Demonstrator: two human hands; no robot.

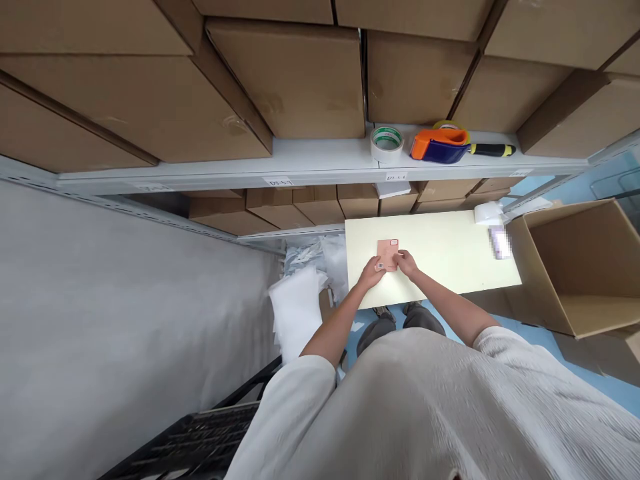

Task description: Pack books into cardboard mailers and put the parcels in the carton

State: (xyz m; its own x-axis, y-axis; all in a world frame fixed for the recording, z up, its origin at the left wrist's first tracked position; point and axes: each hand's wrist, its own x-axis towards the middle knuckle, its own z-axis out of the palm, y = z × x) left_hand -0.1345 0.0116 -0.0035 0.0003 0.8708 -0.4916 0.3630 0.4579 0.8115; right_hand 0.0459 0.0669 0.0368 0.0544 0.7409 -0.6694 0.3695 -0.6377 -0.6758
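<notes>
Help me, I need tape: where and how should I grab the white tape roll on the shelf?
Probably pinch the front wall of the white tape roll, inside and outside, coming from above the front edge of the shelf: it lies flat, its hole facing up, while cardboard boxes stand close behind.

Flat pink packet (388, 251), rectangular, taller than wide, plain salmon-toned face toward camera. Red-outlined, rounded box printed at upper right corner; pale label with small dark square code at lower left; faint print between, too small to read. Held at left and lower left by left hand (371, 273), at right edge by right hand (407, 263). Over left part of cream tabletop (445, 250); whether touching it, cannot tell.
</notes>
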